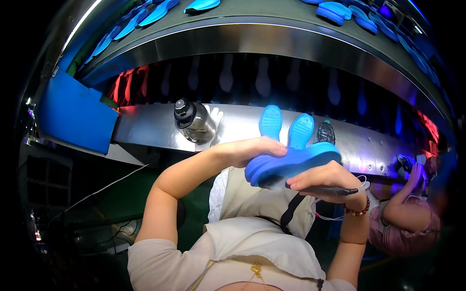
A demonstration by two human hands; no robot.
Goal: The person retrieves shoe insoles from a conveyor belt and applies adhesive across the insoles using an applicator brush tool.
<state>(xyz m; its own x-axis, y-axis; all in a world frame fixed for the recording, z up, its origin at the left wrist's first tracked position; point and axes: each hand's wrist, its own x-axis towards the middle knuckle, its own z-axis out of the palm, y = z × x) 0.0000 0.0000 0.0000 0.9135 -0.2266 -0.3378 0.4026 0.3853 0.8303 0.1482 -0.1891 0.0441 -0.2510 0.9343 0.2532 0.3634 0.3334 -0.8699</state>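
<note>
My left hand is closed on the heel end of a thick blue shoe sole, held tilted in front of my body above my lap. Close against the sole's near side is my right hand, its fingers curled. A slim dark handle runs under that palm. At the fingertips a dark and greyish part is smeared by motion, so I cannot make out the tool's kind. Just beyond the sole, two light-blue shoe soles stand on the metal ledge beside a dark sole with a green tip.
A dark drink bottle and a white glove sit on the metal ledge at left. Blue soles lie on the green conveyor above. At right a co-worker's arm reaches the ledge. A thin wire hangs near my right wrist.
</note>
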